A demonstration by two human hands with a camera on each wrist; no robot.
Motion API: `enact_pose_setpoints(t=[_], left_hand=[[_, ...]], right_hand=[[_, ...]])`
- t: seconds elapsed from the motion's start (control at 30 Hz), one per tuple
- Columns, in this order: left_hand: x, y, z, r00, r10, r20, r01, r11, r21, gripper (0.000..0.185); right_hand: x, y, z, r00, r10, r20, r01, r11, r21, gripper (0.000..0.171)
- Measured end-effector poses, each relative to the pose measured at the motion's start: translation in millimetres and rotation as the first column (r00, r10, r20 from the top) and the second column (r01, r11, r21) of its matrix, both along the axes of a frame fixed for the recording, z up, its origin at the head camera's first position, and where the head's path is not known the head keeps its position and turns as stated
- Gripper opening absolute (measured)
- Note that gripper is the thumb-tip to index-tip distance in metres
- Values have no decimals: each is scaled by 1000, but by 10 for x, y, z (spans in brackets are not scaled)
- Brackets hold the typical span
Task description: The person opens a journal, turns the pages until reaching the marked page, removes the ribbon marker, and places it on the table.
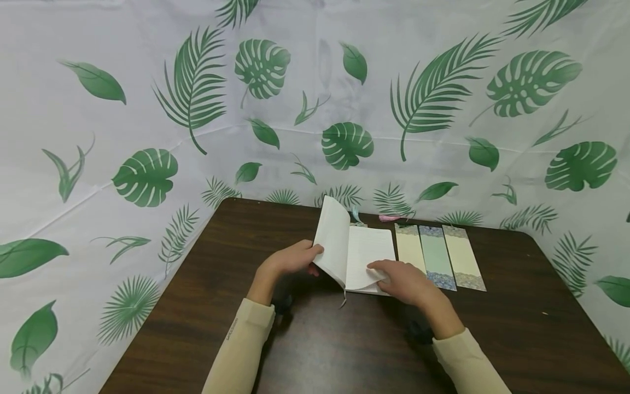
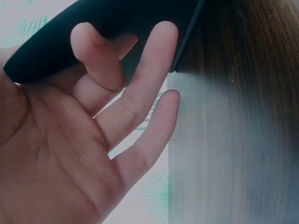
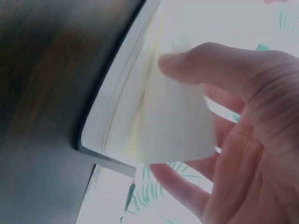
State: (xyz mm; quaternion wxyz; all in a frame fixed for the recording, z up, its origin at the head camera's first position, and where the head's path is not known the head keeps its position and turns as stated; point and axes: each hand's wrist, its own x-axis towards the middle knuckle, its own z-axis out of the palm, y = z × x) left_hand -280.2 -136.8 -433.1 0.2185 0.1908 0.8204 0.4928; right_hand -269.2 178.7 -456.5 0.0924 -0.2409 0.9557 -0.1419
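An open notebook [image 1: 370, 249] with lined white pages lies on the dark wooden table. My left hand [image 1: 292, 257] holds up its left side, thumb on the pages, fingers behind the dark cover [image 2: 135, 21]. At the lower right page corner, my right hand [image 1: 406, 280] pinches a lifted page [image 3: 180, 121] between thumb and fingers, and the page bends upward. A thin ribbon [image 1: 343, 300] hangs from the notebook's bottom edge. Behind its top edge shows a light blue tassel [image 1: 356, 213].
Right of the notebook lie three paper bookmarks: a cream one [image 1: 409, 245], a pale green one [image 1: 435, 256] and another cream one [image 1: 464, 257]. A pink tassel [image 1: 389, 218] lies near the table's back edge. A leaf-printed cloth [image 1: 305, 142] hangs behind the table [image 1: 517, 306].
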Motion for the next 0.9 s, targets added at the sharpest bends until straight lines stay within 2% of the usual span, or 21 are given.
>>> enact_pose_setpoints(t=[0.13,0.27,0.37,0.5,0.6,0.73,0.9], left_hand=[[4,4,4,1000,3,5,-3,1000,-8,46],[7,8,19,1000,10,5,-10,1000,-18,46],[10,10,23,1000,14,5,-14,1000,-18,47],[11,5,18,1000,18,5,-18,1000,-12,48],[10,5,21,1000,11,-6,-11,1000,-6,48],[16,8,33,1000,1,-15,-1,1000,-1,47],[27,9,39,1000,-19,-24,20,1000,17,50]], right_hand=[[-9,34,45,996,-27,-80,26,999,-23,51],[-48,44,74,986,-102,-134,86,990,-115,81],[-45,-5,96,977,-200,-80,182,965,-191,101],[17,-150,74,964,-262,36,264,945,-191,95],[75,-269,17,968,-233,94,247,950,-189,83],[128,-367,-63,984,-134,114,158,957,-241,70],[168,-422,-104,992,7,126,27,965,-262,74]])
